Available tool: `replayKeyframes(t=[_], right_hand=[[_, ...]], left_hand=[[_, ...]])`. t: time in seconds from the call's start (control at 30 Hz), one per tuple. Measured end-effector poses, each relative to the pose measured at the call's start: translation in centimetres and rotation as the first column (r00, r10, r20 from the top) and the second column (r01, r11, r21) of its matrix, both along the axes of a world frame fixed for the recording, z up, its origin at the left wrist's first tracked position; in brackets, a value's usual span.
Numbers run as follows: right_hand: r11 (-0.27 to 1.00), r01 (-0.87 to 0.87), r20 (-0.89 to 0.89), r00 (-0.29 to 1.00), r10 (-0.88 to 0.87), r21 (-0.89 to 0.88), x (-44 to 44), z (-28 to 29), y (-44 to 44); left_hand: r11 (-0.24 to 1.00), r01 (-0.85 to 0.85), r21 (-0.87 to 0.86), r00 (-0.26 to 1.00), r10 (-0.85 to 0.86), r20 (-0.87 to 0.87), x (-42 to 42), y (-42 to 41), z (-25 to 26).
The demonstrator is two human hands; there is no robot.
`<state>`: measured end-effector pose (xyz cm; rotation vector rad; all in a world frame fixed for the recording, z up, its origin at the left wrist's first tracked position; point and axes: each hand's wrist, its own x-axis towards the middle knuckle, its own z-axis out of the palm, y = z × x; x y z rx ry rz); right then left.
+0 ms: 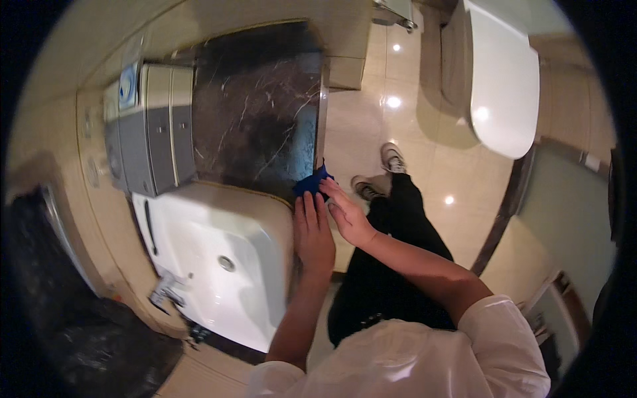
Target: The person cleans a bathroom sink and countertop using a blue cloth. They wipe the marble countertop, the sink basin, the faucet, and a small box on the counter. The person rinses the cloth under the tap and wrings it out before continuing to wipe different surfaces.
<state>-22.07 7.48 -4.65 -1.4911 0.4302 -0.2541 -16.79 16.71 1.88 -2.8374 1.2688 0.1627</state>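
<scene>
A dark blue cloth (pixel 311 184) is bunched at the front edge of the dark marble countertop (pixel 234 109), near the corner of the white washbasin (pixel 204 229). My left hand (pixel 315 236) reaches past the basin's rim, its fingers stretched out and their tips on the cloth. Beside it, my right hand (pixel 351 216) has its fingertips on the cloth's right side, by the counter's edge. The cloth hides part of the edge and what lies beneath it. A bluish sheen, perhaps reflected light, shows on the marble beyond the cloth.
A chrome faucet (pixel 166 293) stands at the basin's back. A grey and cream box-like unit (pixel 157 129) sits on the counter against the wall. A toilet with a white lid (pixel 505 84) stands right across the tiled floor (pixel 428 174). Black plastic sheeting (pixel 84 338) appears lower left.
</scene>
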Motion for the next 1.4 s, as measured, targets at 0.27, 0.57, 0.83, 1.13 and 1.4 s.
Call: replayKeyframes(t=[0.27, 0.57, 0.83, 1.13, 1.4], right_hand=[[0.968, 0.147, 0.192, 0.963, -0.187, 0.205, 3.6, -3.0, -0.4], [0.965, 0.262, 0.243, 0.937, -0.250, -0.017, 13.1, -3.5, -12.9], [0.987, 0.118, 0.156, 0.983, -0.100, -0.109, 6.2, -1.4, -6.9], [0.937, 0.233, 0.153, 0.968, -0.199, -0.259, 12.9, -1.7, -14.8], [0.969, 0.126, 0.094, 0.990, -0.109, -0.211, 8.2, -1.5, -8.2]], left_hand=[[0.972, 0.109, 0.209, 0.992, -0.119, 0.037, 4.3, -5.4, 0.2], [0.981, 0.183, -0.063, 0.983, -0.180, 0.040, 13.4, -16.1, -1.5], [0.992, 0.061, 0.108, 0.996, -0.052, -0.077, 7.8, -10.5, 0.7], [0.986, 0.140, -0.095, 0.990, -0.138, 0.025, 13.5, -16.8, -1.1], [0.999, 0.034, 0.020, 0.999, -0.033, -0.042, 8.9, -10.1, -0.2]])
